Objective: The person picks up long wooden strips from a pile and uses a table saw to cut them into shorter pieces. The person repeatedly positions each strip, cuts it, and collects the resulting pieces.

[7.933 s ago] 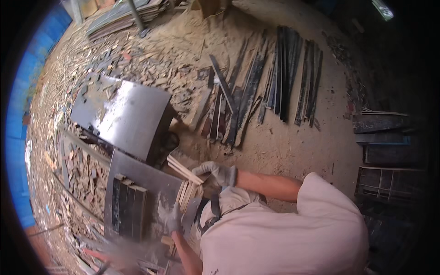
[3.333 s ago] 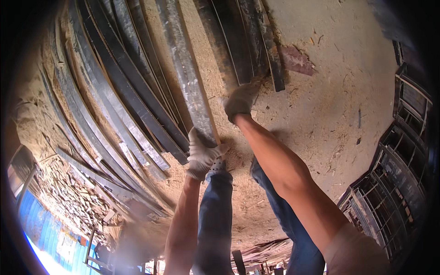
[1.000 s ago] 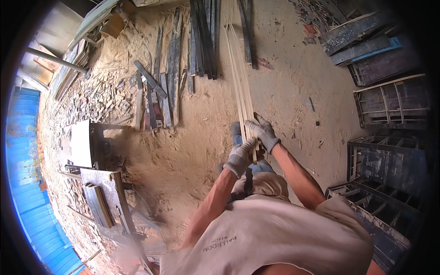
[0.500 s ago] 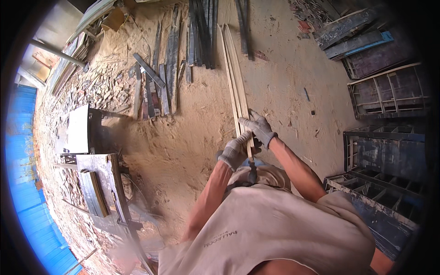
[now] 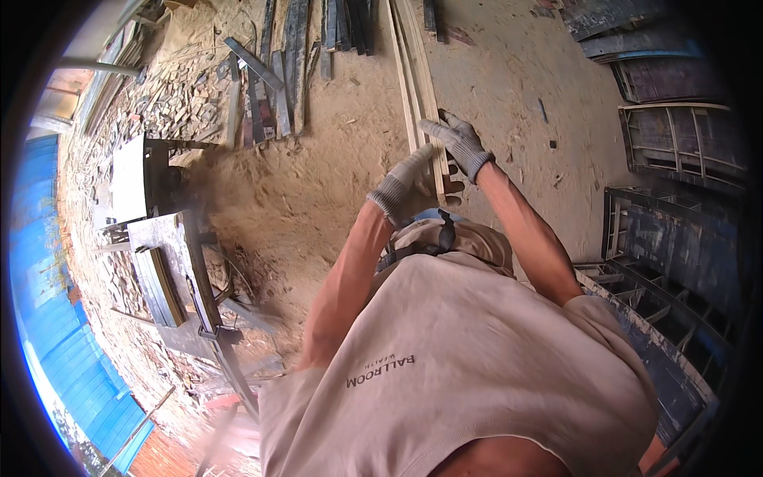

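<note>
Several long, thin, pale wooden strips (image 5: 415,87) run away from my body, lying side by side as a bundle. My gloved left hand (image 5: 405,187) is wrapped under their near end from the left. Its thumb lies along the strips, and its dark fingertips show on the right side. Just beyond it, my gloved right hand (image 5: 463,149) grips the bundle from the right, with fingers laid over the top. Both gloves are grey knit with darkened fingers. The far ends of the strips run out at the picture's upper edge.
Dark boards (image 5: 296,63) lie on the dusty ground ahead to the left, near scattered wood scraps (image 5: 179,107). A worn machine table (image 5: 171,238) with short stacked strips (image 5: 159,286) stands left. Dark framed panels (image 5: 668,246) are stacked along the right. Blue sheet fencing (image 5: 48,270) borders the far left.
The surroundings and both hands sit higher in the picture. My hands still hold the bundle; my left fingers have spread more around its near end.
</note>
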### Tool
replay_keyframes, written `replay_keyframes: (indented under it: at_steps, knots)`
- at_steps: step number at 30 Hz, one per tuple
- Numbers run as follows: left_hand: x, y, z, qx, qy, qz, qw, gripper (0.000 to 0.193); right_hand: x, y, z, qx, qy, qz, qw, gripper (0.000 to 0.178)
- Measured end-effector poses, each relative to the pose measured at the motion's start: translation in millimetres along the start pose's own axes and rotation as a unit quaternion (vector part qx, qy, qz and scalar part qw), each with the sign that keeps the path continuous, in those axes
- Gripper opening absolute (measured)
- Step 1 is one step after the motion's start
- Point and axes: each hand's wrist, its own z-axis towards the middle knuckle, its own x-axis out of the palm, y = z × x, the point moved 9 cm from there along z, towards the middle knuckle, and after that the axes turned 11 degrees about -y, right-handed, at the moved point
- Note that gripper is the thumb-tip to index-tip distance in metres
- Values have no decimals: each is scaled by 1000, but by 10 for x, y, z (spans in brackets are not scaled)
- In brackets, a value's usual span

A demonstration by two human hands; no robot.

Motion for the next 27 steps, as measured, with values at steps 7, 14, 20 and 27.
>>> replay_keyframes:
  at_steps: [7,14,20,27]
  knots:
    - [-30,121,-93,1,-36,5,999,41,-58,-39,23,-7,-15,-45,999,81]
    - [-49,317,-139,11,-26,10,1000,56,-78,-232,112,15,3,-37,999,75]
    - [20,392,-27,4,-5,-1,1000,61,-185,-159,-64,52,58,-34,996,92]
    - [93,444,96,0,-22,31,999,45,-384,-217,-99,31,-12,-32,999,79]
